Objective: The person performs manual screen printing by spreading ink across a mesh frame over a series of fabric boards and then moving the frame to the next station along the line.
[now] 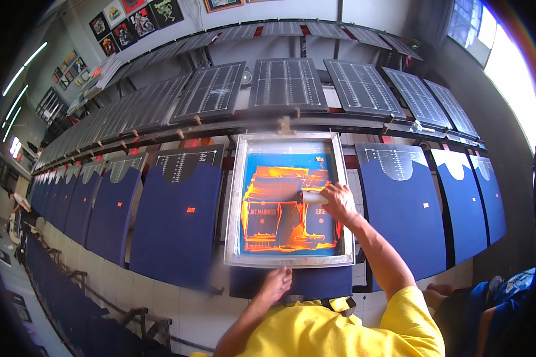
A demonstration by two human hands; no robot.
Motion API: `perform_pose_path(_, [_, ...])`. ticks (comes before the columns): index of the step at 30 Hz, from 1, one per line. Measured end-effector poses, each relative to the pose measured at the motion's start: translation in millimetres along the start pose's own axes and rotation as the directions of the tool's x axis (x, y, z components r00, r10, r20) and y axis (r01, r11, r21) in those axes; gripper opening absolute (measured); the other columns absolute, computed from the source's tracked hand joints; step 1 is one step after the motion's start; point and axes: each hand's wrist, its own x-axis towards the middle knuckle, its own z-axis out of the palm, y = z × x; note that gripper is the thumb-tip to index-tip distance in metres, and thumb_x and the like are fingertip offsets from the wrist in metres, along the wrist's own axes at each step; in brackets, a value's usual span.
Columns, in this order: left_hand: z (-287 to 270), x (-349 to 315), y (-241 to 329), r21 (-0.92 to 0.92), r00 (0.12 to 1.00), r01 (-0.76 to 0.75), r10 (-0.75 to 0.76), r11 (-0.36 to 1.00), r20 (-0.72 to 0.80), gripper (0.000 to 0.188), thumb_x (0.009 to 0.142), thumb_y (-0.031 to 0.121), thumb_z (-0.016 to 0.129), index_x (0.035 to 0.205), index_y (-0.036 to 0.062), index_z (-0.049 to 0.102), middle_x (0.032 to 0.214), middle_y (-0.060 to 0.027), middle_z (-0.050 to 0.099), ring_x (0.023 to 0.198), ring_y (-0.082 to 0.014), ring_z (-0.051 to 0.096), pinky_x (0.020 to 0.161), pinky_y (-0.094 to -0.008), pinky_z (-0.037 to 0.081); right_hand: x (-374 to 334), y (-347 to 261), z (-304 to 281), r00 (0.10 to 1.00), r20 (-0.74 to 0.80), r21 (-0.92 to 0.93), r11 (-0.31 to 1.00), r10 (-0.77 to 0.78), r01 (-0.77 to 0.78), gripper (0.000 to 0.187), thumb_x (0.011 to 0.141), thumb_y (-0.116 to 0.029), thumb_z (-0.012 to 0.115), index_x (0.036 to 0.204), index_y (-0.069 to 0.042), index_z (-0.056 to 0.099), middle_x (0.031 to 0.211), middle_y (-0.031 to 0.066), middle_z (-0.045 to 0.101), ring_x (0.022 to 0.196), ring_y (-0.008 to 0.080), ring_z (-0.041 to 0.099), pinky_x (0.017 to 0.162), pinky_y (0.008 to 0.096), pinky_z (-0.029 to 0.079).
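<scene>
My right hand (pixel 339 204) is closed around the pale handle of a squeegee (pixel 313 198), over the right-middle part of a silk screen. The screen's pale metal frame (pixel 231 199) lies over a dark blue shirt (pixel 321 282), whose lower end shows below it. Bright orange ink (pixel 274 184) is smeared across the blue mesh, with streaks down the centre and along the bottom. My left hand (pixel 275 285) is just below the frame's lower edge, fingers curled in. Whether it grips anything there is hidden.
Dark blue shirts (pixel 173 238) (pixel 402 220) lie on boards on both sides, with small orange prints. Behind them a rail (pixel 250 122) runs across, then rows of dark bare boards (pixel 287 83). Another person (pixel 506 309) is at the lower right.
</scene>
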Motion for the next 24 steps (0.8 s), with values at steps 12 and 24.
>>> perform_pose_path(12, [21,-22,3,0.186,0.986,-0.155,0.140,0.970,0.091,0.037,0.108,0.029,0.045,0.125,-0.0013,0.056,0.105,-0.0114,0.067,0.054,-0.0039,0.039,0.051,-0.0183,0.033,3,13,-48,0.889,0.453,0.171,0.972,0.070,-0.163,0.039,0.070,-0.035,0.078,0.101,-0.010,0.073,0.088,0.0160,0.073,0.085,0.0333,0.072,0.077,0.0452,0.058])
perform_pose_path(24, [103,11,46,0.736,0.492,-0.580,0.570,-0.349,0.658,0.046,0.104,0.019,0.049,0.145,0.0004,0.043,0.139,-0.0161,0.054,0.121,-0.0300,0.057,0.102,-0.0406,0.043,-119,-63,-57,0.991,0.124,0.103,0.993,0.045,-0.058,0.047,0.063,-0.008,0.078,0.109,-0.010,0.069,0.109,0.0014,0.065,0.103,0.0235,0.059,0.086,0.0391,0.045])
